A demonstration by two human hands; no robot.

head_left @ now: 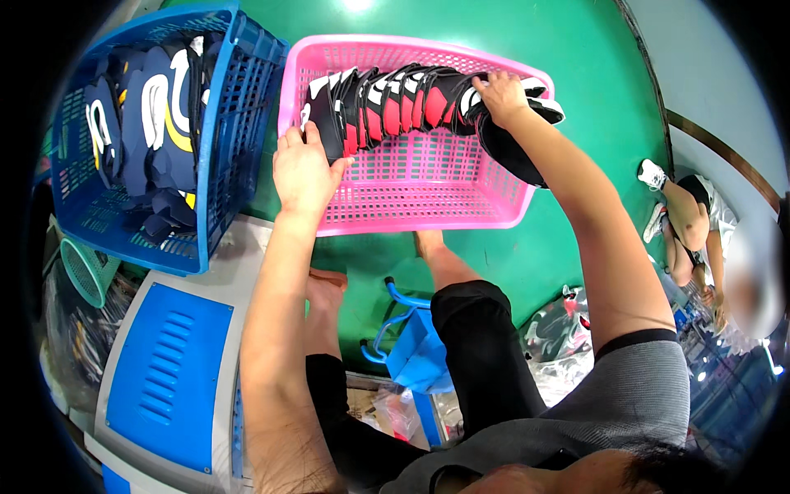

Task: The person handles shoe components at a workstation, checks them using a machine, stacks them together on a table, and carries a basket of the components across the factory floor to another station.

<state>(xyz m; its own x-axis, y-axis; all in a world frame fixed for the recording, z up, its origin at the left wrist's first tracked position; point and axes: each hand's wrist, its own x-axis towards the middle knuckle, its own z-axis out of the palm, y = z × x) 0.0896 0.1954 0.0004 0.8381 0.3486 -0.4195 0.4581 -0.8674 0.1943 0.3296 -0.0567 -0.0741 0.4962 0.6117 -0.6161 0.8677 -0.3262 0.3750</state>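
Observation:
A row of black, red and white shoe uppers [401, 103] stands packed face to face along the far side of a pink plastic basket [420, 221]. At the row's left end, my left hand [309, 171] lies against the end upper and over the basket's left rim, fingers and thumb spread. My right hand [502, 97] is closed over the uppers towards the right end, its fingertips bent onto their top edges. Right of that hand, several black uppers lean over the basket's right rim. My right wrist and forearm partly cover them.
A blue basket [226, 140] with navy, white and yellow uppers stands at the left. Below it is a grey machine with a blue vented panel [169, 375]. A blue stool [415, 350] sits between my legs. Plastic bags [559, 329] and a seated person [691, 222] are at the right.

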